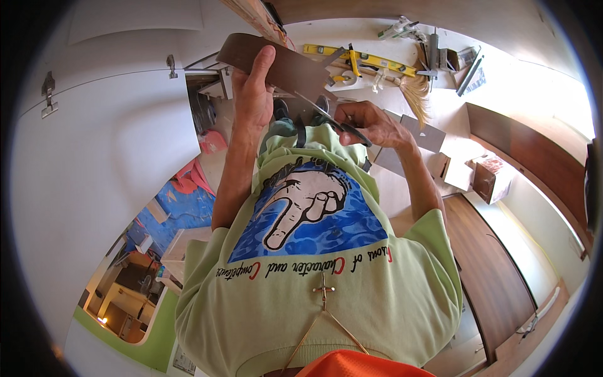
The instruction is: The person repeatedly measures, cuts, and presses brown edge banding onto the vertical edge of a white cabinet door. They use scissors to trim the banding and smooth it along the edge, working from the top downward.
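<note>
My left hand [254, 94] grips a wide brown strip [295, 66], curved into a loop, with my thumb over its face. My right hand [370, 125] has its fingers closed in the dark handles of scissors [319, 108], whose blades point up-left at the lower edge of the strip. Whether the blades touch the strip is hard to tell.
Behind the strip lie a yellow level [392, 65], a straw broom [414, 97] and assorted tools. A white cabinet door [94, 188] fills the left; grey boards [427, 135], boxes [490, 176] and long wooden panels [490, 270] are at the right.
</note>
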`<state>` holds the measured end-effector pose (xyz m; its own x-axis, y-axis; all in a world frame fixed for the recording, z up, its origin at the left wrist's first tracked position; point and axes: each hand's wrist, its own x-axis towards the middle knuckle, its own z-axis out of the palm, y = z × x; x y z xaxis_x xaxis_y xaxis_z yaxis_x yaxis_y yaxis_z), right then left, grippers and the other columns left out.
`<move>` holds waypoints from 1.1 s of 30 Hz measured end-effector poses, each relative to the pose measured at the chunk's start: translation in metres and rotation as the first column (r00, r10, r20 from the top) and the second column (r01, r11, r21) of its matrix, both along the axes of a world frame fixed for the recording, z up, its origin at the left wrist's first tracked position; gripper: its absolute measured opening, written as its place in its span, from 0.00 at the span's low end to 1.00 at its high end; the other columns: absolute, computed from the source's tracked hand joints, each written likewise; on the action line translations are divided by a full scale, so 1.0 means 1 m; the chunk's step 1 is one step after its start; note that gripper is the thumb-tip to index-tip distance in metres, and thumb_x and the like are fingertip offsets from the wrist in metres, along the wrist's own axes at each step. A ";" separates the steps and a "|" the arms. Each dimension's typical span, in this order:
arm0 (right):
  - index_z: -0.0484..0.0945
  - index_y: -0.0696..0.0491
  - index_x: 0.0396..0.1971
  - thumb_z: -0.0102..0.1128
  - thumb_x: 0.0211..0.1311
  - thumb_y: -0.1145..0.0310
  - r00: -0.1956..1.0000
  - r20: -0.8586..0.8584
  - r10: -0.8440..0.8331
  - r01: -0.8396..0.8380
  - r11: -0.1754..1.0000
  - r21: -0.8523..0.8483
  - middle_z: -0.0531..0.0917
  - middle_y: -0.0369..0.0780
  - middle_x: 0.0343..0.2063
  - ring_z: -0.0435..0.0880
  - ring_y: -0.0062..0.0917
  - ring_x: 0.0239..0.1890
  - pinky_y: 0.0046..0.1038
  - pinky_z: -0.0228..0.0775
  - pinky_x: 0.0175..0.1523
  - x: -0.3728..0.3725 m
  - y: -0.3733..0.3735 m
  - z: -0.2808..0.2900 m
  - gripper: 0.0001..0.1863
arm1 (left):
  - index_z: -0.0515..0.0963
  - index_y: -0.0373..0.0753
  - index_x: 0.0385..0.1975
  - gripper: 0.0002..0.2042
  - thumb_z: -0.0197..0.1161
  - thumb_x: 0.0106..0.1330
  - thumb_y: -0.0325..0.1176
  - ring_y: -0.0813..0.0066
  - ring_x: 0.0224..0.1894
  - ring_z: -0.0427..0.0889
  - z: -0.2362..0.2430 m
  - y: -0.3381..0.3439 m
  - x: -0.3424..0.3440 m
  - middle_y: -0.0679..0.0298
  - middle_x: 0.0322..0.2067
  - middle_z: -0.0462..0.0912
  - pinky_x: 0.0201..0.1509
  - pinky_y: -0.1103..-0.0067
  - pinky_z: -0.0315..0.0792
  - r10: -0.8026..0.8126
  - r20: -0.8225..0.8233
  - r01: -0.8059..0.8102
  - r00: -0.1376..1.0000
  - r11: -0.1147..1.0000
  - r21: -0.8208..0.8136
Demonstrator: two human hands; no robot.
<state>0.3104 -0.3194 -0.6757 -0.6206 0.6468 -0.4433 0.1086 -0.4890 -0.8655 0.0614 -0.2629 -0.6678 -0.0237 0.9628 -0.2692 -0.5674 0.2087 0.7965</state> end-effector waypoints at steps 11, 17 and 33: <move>0.78 0.55 0.29 0.79 0.46 0.38 1.000 0.024 -0.013 0.013 1.000 -0.020 0.74 0.27 0.20 0.67 0.10 0.23 0.19 0.51 0.26 0.000 -0.004 0.010 0.33 | 0.77 0.43 0.53 0.14 0.66 0.70 0.30 0.78 0.51 0.81 -0.005 -0.003 -0.001 0.70 0.48 0.82 0.55 0.77 0.78 -0.012 0.028 0.010 1.000 0.999 0.051; 0.78 0.55 0.28 0.79 0.47 0.40 0.999 0.031 0.015 -0.014 0.999 -0.032 0.74 0.27 0.20 0.67 0.10 0.23 0.18 0.51 0.26 0.002 -0.005 0.011 0.31 | 0.77 0.43 0.54 0.15 0.67 0.69 0.30 0.78 0.51 0.81 -0.006 -0.008 0.000 0.70 0.49 0.82 0.55 0.77 0.78 -0.015 0.031 0.013 0.999 0.998 0.055; 0.82 0.56 0.36 0.74 0.54 0.47 0.999 -0.009 0.043 -0.043 0.999 0.023 0.79 0.30 0.25 0.70 0.12 0.28 0.23 0.61 0.31 0.007 -0.011 0.006 0.26 | 0.79 0.44 0.52 0.13 0.67 0.69 0.29 0.80 0.50 0.80 -0.006 -0.018 0.005 0.71 0.48 0.82 0.55 0.78 0.76 -0.056 0.033 0.055 0.998 0.998 0.037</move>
